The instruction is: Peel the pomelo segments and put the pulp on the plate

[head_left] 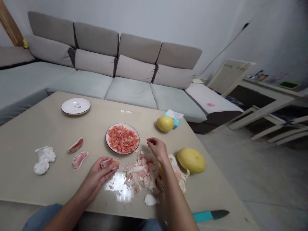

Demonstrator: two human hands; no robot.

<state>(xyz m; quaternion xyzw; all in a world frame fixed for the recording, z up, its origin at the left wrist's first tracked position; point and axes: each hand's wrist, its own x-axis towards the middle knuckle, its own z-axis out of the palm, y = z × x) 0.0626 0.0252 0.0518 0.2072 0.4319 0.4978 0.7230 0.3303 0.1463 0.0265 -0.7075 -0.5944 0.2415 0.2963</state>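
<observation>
Left hand [97,175] cradles a pink pomelo segment [109,163] in curled fingers [109,171] over the worktop [36,125], a light hold that spares the soft flesh, beside a plate of chopped pomelo [122,139] and a heap of pith [141,173]; right hand [157,149], fingers released and empty, hangs above the heap, near a whole yellow pomelo [191,160]

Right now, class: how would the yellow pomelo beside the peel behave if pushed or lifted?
The pomelo looks round and smooth, so it would probably roll on the glossy table. Its intact rind suggests it is stiff, not fragile, and likely fairly heavy for its size.
</observation>
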